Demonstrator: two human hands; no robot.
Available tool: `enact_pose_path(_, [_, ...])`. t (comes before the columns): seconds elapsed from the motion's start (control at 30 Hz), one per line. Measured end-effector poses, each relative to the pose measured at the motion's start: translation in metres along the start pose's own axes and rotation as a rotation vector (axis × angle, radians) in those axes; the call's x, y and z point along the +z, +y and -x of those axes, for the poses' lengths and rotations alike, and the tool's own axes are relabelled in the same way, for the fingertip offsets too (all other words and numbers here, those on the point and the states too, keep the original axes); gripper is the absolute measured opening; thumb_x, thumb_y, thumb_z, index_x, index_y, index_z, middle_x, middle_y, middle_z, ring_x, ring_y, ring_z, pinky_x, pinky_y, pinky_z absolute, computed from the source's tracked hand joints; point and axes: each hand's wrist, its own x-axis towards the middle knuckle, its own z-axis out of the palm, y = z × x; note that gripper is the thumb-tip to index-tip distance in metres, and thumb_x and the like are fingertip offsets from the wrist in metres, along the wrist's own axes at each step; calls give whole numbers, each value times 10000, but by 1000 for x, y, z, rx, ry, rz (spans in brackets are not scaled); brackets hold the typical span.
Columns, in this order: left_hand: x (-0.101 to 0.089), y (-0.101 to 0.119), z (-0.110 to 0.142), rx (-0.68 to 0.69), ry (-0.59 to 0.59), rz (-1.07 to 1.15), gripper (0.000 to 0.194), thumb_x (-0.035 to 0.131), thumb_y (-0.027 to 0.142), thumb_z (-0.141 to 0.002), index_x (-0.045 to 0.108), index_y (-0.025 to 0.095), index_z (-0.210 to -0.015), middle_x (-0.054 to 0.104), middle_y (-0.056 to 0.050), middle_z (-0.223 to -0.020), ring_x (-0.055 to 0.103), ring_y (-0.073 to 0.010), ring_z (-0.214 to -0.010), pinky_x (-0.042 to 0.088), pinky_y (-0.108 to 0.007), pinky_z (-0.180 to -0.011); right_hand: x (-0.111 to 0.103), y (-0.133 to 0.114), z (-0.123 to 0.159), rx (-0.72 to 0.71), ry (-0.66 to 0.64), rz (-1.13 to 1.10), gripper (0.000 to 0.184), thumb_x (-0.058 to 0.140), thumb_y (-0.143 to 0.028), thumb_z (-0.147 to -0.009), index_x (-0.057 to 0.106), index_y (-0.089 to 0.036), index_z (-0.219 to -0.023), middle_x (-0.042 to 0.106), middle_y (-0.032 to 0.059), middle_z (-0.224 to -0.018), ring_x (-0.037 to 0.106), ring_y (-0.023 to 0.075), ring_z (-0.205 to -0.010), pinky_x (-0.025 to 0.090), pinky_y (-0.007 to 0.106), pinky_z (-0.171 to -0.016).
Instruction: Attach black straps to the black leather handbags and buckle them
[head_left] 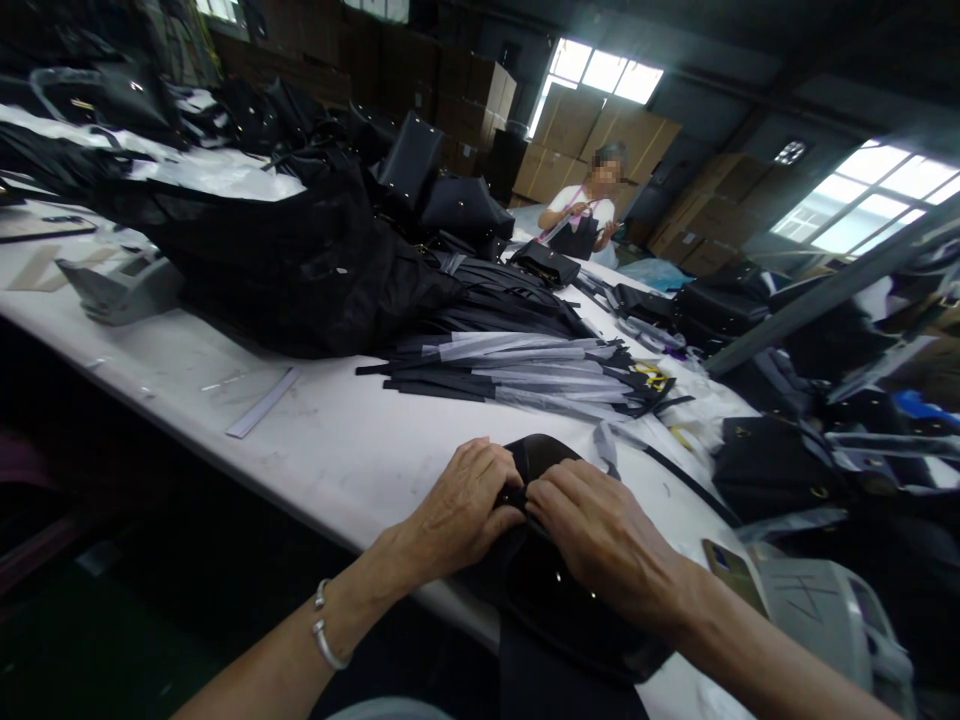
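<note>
A glossy black bag [592, 625] rests on the white table's front edge, partly overhanging it. My left hand [478, 492] pinches the bag's top edge from the left, with its thumb and fingers closed. Right beside it, my right hand [589, 515] is closed on the same edge, fingertips nearly touching those of the left. What exactly lies under the fingertips is hidden. Beyond the hands lies a bundle of black straps [517, 375], partly wrapped in translucent film. A silver bangle circles my left wrist.
A pale flat strip [262, 402] lies on the white table [337, 450]. Left of the black cloth heap [300, 270] sits a grey device [124, 285]. A phone [733, 572] and grey machine [814, 610] are at right. Across the table stands a person [589, 205].
</note>
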Motion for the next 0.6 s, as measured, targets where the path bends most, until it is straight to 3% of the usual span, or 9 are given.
enact_pose_path(0.17, [-6, -2, -9, 6, -86, -5, 418, 712, 505, -766, 507, 205, -972, 588, -44, -994, 520, -225, -981, 360, -459, -1018, 14, 3, 4, 119, 99, -83, 218, 437, -158, -970, 616, -175, -846, 593, 40, -756, 523, 175, -702, 386, 300, -642])
enact_pose_path(0.37, [5, 0, -14, 33, -32, -130, 252, 594, 414, -882, 492, 184, -873, 582, -64, -932, 523, -233, -929, 424, -436, -933, 15, 3, 7, 164, 91, -122, 186, 459, -167, -967, 615, -176, -864, 593, 36, -765, 525, 175, -712, 394, 295, -650])
enact_pose_path(0.6, [12, -2, -8, 117, 17, -223, 197, 494, 365, -938, 501, 169, -931, 602, -92, -987, 538, -246, -995, 397, -459, -1002, 4, -8, 2, 14, -35, 62, 219, 458, -47, -906, 560, -176, -762, 552, 45, -754, 451, 193, -664, 342, 334, -621])
